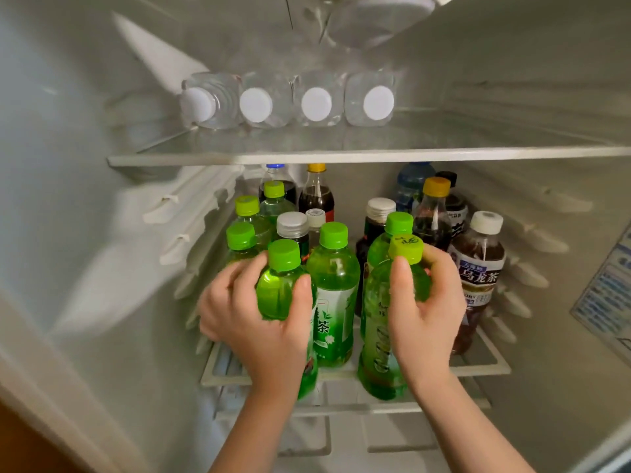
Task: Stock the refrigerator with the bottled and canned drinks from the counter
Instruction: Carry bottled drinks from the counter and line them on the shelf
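Observation:
Inside the open refrigerator, my left hand [252,312] grips a green tea bottle [280,288] with a green cap at the front left of the lower shelf [478,367]. My right hand [426,308] grips a second green tea bottle [379,329] with a yellow-green cap at the front middle. Both bottles stand upright at the shelf's front edge. Between them stands another green tea bottle [333,295]. Behind are several more green-capped bottles [247,213], dark cola bottles [316,196] and a brown oolong tea bottle [478,268] on the right.
The upper glass shelf [341,155] holds several clear water bottles [256,104] lying on their sides, white caps facing me. The fridge's side walls have ribbed rails. A label sticker [607,291] is on the right wall. A drawer sits below the lower shelf.

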`<action>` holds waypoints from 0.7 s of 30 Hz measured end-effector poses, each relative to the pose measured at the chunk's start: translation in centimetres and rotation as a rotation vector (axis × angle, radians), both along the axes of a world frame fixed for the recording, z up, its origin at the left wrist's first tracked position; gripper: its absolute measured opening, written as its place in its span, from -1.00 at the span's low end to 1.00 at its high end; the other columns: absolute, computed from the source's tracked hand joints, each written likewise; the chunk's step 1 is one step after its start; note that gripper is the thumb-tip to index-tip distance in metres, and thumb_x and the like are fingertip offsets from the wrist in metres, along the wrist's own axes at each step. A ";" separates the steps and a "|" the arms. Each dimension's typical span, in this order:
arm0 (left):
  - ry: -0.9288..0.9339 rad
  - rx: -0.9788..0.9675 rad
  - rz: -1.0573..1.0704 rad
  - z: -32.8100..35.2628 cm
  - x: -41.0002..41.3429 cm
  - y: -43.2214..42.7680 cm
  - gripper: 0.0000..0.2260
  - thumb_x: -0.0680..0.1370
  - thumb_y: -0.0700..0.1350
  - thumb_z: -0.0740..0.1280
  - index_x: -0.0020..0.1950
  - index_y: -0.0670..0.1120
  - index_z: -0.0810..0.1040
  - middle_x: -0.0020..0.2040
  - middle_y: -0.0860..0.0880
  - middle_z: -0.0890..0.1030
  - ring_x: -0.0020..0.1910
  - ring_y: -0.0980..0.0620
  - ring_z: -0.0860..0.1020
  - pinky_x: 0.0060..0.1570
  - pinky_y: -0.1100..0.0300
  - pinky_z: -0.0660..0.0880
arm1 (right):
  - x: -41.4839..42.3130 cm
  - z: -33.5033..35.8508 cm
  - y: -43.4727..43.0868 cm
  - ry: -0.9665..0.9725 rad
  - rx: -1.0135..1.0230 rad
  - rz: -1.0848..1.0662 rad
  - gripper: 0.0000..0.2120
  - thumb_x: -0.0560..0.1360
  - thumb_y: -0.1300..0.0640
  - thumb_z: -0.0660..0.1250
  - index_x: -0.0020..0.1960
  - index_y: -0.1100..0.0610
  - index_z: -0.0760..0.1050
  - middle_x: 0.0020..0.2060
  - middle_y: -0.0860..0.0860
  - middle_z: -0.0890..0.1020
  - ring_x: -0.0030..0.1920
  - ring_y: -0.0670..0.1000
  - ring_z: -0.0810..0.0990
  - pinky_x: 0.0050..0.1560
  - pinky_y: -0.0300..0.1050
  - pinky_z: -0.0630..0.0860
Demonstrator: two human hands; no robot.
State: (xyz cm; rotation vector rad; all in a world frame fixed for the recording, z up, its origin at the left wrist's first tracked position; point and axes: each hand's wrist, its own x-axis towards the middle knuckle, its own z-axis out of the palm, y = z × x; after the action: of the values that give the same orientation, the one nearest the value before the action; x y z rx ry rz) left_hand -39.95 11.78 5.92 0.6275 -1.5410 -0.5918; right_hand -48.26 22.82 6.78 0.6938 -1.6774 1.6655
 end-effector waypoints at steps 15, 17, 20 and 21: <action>-0.080 0.081 -0.083 -6.2 -1.2 -2.6 0.10 0.16 0.30 0.42 0.52 -0.10 -0.03 0.52 -0.21 0.09 0.51 -0.04 0.04 0.46 -0.09 0.05 | -0.4 -5.2 -1.1 0.021 0.025 -0.020 -0.41 0.53 -0.22 0.13 0.37 0.17 0.26 0.30 0.11 0.42 0.33 0.13 0.39 0.29 0.20 0.35; -0.077 0.071 -0.042 -6.2 -1.4 -3.0 0.11 0.15 0.32 0.40 0.51 -0.12 -0.03 0.50 -0.25 0.12 0.49 -0.03 0.06 0.45 -0.07 0.06 | -0.7 -5.0 -1.4 0.034 0.036 -0.038 -0.44 0.54 -0.21 0.10 0.35 0.16 0.29 0.27 0.08 0.43 0.30 0.09 0.40 0.31 0.11 0.34; -0.060 0.057 -0.048 -6.1 -1.5 -3.3 0.10 0.18 0.42 0.37 0.51 -0.09 -0.03 0.50 -0.17 0.12 0.48 0.04 0.05 0.44 0.01 0.04 | -1.3 -5.0 -1.7 0.044 0.062 -0.067 -0.51 0.53 -0.10 0.13 0.35 0.16 0.29 0.24 0.02 0.42 0.27 0.00 0.38 0.33 -0.08 0.28; -0.059 0.057 -0.049 -6.2 -1.4 -3.5 0.12 0.20 0.48 0.32 0.52 -0.11 -0.03 0.49 -0.11 0.11 0.48 0.06 0.04 0.44 0.04 0.03 | -1.4 -5.0 -1.8 0.042 0.072 -0.073 -0.51 0.50 -0.06 0.14 0.34 0.16 0.29 0.23 0.02 0.42 0.27 -0.01 0.38 0.33 -0.12 0.27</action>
State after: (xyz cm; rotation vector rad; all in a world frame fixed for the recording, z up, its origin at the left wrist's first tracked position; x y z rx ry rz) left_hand -41.38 8.31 -0.27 0.6572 -1.6030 -0.6616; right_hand -49.65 21.05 1.82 0.6890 -1.7192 1.5366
